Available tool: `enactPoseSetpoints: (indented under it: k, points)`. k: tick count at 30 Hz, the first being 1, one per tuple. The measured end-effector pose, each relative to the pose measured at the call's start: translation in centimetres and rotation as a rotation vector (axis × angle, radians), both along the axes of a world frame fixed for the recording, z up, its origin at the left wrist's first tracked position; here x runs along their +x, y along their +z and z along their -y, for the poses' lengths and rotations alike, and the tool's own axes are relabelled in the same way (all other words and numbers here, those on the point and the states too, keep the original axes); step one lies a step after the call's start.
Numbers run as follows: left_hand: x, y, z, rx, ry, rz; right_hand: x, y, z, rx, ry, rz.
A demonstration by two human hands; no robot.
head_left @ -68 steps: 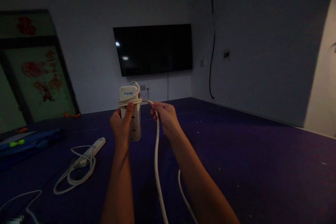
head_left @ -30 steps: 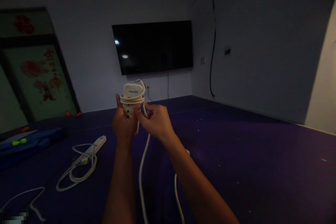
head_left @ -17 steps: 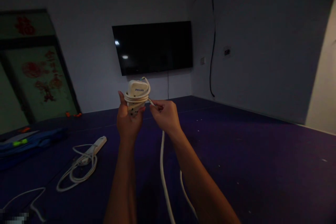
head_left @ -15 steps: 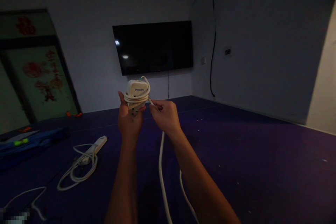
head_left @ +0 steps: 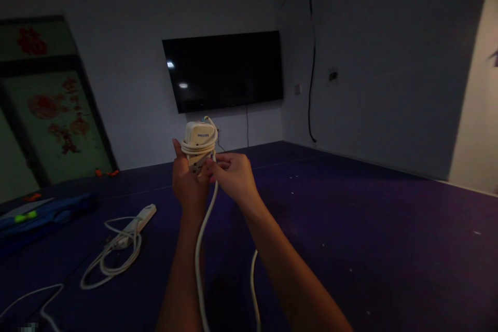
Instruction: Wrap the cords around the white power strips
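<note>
My left hand (head_left: 189,181) grips a white power strip (head_left: 199,134) marked PHILIPS and holds it raised in front of me. Several turns of its white cord (head_left: 199,148) are wound around the strip's middle. At the strip's right side, my right hand (head_left: 233,168) is closed, its fingertips by the cord and close to the left fingers. A length of cord hangs from there past my left forearm, and another stretch shows beside my right forearm. What exactly the right fingertips pinch is partly hidden, but the cord runs through that spot.
A second white power strip (head_left: 143,218) with a loosely coiled cord lies on the dark purple surface (head_left: 350,238) to the left. Blue cloth (head_left: 58,210) with a yellow-green item lies farther left. A television (head_left: 223,72) hangs on the wall; a black cable (head_left: 312,72) dangles right of it.
My right hand has moved in from the right to the strip's lower right side. The hanging cord has shifted left, now falling in front of the left forearm.
</note>
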State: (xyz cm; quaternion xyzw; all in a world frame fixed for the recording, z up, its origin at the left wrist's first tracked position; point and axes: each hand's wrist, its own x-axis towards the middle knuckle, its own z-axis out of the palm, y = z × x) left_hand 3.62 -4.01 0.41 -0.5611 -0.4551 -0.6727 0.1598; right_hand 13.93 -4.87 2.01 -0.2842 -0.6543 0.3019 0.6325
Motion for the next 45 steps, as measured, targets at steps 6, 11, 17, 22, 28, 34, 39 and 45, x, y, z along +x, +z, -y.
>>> enactPoseSetpoints:
  k: [6,11,17,22,28,34,39,45]
  points:
    - [0.3,-0.2,0.0,-0.035,0.171,-0.086,-0.5,-0.2,0.0,-0.095,0.130,-0.141]
    - [0.6,-0.8,-0.9,-0.054,0.250,-0.168,-0.3,-0.6,-0.2,-0.057,-0.067,-0.065]
    - [0.7,-1.1,-1.4,-0.095,0.164,-0.293,0.0,-1.0,-0.8,-0.064,-0.260,-0.091]
    - [1.3,-0.5,-0.7,-0.132,0.122,-0.476,0.7,-1.0,-1.9,-0.118,-0.290,-0.207]
    - [0.7,-0.2,-0.7,-0.090,-0.057,-0.501,1.2,-0.7,-2.3,-0.137,-0.181,-0.296]
    - [-0.4,0.1,-0.6,-0.177,-0.511,-0.153,1.8,0.0,-2.1,-0.212,-0.060,-0.356]
    - [-0.4,0.0,-1.3,-0.373,-0.648,0.219,1.6,0.2,-1.9,-0.231,0.107,-0.383]
    - [0.0,-0.7,-1.9,-0.454,-0.835,0.370,1.0,0.0,-1.8,-0.200,0.260,-0.322]
